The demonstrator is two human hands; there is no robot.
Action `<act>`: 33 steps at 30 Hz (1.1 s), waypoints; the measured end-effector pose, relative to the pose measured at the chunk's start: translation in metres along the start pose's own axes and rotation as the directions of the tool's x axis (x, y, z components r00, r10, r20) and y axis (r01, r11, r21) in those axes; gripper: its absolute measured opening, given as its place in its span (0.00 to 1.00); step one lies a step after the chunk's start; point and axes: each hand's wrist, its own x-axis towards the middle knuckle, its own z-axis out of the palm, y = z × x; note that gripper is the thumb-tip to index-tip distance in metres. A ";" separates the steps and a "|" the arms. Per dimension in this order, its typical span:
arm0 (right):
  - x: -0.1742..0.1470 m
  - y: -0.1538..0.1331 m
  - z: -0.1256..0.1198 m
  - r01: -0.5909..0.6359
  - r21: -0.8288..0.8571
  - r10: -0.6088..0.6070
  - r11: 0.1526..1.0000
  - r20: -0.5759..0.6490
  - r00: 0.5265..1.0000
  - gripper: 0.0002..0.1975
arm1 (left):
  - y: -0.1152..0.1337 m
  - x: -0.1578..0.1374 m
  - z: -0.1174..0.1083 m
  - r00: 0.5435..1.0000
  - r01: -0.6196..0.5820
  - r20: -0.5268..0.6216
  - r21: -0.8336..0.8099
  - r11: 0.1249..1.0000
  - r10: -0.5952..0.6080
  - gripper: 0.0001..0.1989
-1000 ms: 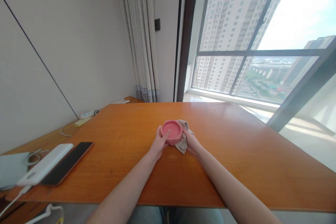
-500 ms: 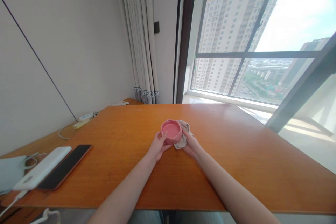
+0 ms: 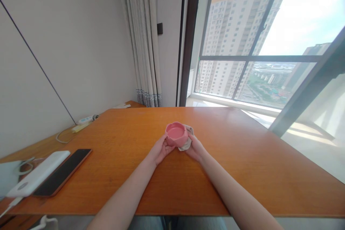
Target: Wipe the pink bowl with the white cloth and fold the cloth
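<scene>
A small pink bowl (image 3: 176,134) with a wavy, petal-like rim is held up over the table's middle, its hollow facing me. My left hand (image 3: 161,150) grips its left side, fingers curled beneath it. At its right side, my right hand (image 3: 196,147) is closed on a light grey-beige cloth (image 3: 185,146), which lies against the bowl's outer wall. The bowl hides part of the cloth and some of the right fingers.
On the wooden table (image 3: 129,179) a black phone (image 3: 63,172) lies at the left beside a white power bank (image 3: 39,174) with a cable plugged in. A power strip (image 3: 85,120) with cords rests by the wall. A window (image 3: 258,43) is at the right.
The bowl has turned a little, showing more of its outer front wall. My left thumb has moved from inside the bowl to its outer left edge. Less of the cloth shows.
</scene>
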 end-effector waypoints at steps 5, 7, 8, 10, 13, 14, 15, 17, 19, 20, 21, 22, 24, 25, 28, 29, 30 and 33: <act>0.002 0.007 -0.002 -0.015 0.007 0.015 1.000 -0.037 0.999 0.09 | 0.000 -0.001 -0.003 0.999 -0.032 0.020 0.051 0.998 0.031 0.18; 0.004 0.008 -0.002 0.026 0.007 -0.026 1.000 -0.052 0.998 0.08 | -0.003 -0.004 -0.003 0.998 0.006 0.063 0.110 0.994 -0.012 0.24; 0.005 0.007 -0.002 0.040 -0.002 -0.040 0.999 -0.055 0.998 0.08 | -0.004 -0.004 -0.002 0.996 0.010 0.085 0.124 0.992 -0.021 0.27; 0.006 0.007 -0.002 0.047 -0.026 -0.049 0.999 -0.070 0.996 0.07 | -0.005 -0.005 -0.001 0.993 -0.004 0.117 0.117 0.993 -0.009 0.30; 0.007 0.008 -0.002 0.050 -0.061 -0.056 0.997 -0.101 0.993 0.06 | -0.003 -0.004 -0.002 0.990 0.024 0.139 0.100 0.995 -0.037 0.28; 0.006 0.008 -0.003 0.049 -0.071 -0.056 0.996 -0.097 0.994 0.06 | -0.001 -0.004 -0.003 0.989 0.041 0.134 0.118 0.992 -0.057 0.29; 0.006 0.009 -0.004 0.049 -0.081 -0.056 0.996 -0.088 0.995 0.06 | 0.001 -0.004 -0.005 0.990 0.058 0.123 0.147 0.988 -0.076 0.30; 0.006 0.009 -0.006 0.049 -0.090 -0.056 0.995 -0.068 0.996 0.06 | 0.004 -0.004 -0.007 0.989 0.086 0.103 0.207 0.975 -0.109 0.29; 0.006 0.007 -0.006 0.056 -0.087 -0.061 0.995 -0.060 0.996 0.05 | 0.005 -0.005 -0.007 0.985 0.096 0.119 0.224 0.970 -0.125 0.27; 0.006 0.006 -0.006 0.058 -0.081 -0.063 0.995 -0.056 0.996 0.06 | 0.005 -0.005 -0.007 0.983 0.091 0.135 0.211 0.973 -0.121 0.25; 0.006 0.004 -0.006 0.058 -0.072 -0.061 0.996 -0.048 0.997 0.07 | 0.004 -0.005 -0.006 0.985 0.075 0.141 0.187 0.979 -0.103 0.23; 0.006 0.003 -0.005 0.052 -0.063 -0.054 0.997 -0.038 0.998 0.08 | 0.003 -0.005 -0.005 0.988 0.052 0.133 0.156 0.986 -0.073 0.22; 0.005 0.000 -0.004 0.019 -0.045 -0.021 0.999 -0.041 0.999 0.09 | 0.001 -0.004 -0.003 0.996 -0.003 0.092 0.086 0.996 -0.005 0.19; 0.004 0.000 -0.004 -0.003 -0.042 0.000 0.999 -0.053 0.999 0.10 | 0.000 -0.003 -0.003 0.997 -0.027 0.070 0.053 0.998 0.023 0.18; 0.004 0.000 -0.006 -0.021 -0.068 0.015 0.997 -0.091 0.996 0.10 | -0.001 -0.001 -0.003 0.997 -0.061 0.037 0.002 0.998 0.061 0.19; 0.005 0.000 -0.007 0.000 -0.091 -0.008 0.996 -0.093 0.996 0.09 | -0.001 -0.001 -0.003 0.998 -0.060 0.035 0.001 0.998 0.060 0.19; 0.006 0.000 -0.008 0.035 -0.122 -0.047 0.992 -0.092 0.995 0.09 | 0.000 -0.001 -0.004 0.998 -0.059 0.036 0.001 0.998 0.059 0.19; 0.006 -0.001 -0.009 0.129 -0.229 -0.153 0.965 -0.089 0.984 0.07 | 0.005 -0.002 -0.003 0.995 -0.086 0.054 -0.047 0.995 0.088 0.19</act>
